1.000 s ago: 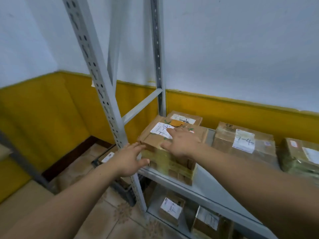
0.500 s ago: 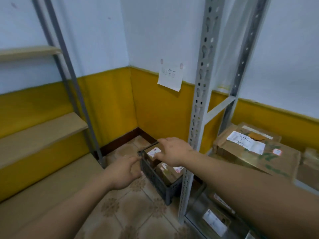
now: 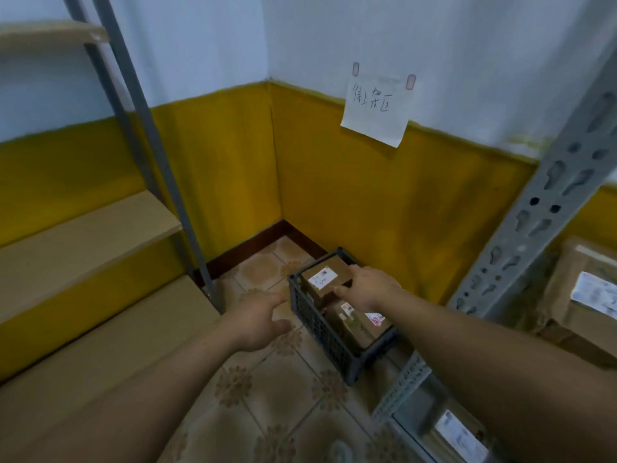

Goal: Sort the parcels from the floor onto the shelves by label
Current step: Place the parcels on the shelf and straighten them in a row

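A dark plastic crate [image 3: 320, 325] stands on the tiled floor in the corner and holds brown cardboard parcels. The top parcel [image 3: 325, 279] carries a white handwritten label. A second parcel [image 3: 357, 324] lies lower in the crate, nearer me. My right hand [image 3: 370, 289] reaches over the crate, fingers spread, touching the near right edge of the top parcel. My left hand [image 3: 258, 317] hovers open just left of the crate, holding nothing.
A grey metal shelf upright [image 3: 541, 208] rises at the right, with a taped parcel [image 3: 587, 295] on its shelf and another labelled parcel [image 3: 457, 436] below. Wooden shelves [image 3: 83, 228] on a grey frame stand at the left. A handwritten paper sign [image 3: 374, 108] hangs on the wall.
I have turned left from the metal shelf, leaving the box on it. Both hands have gone down toward the floor crate, and my right hand now touches its top parcel.
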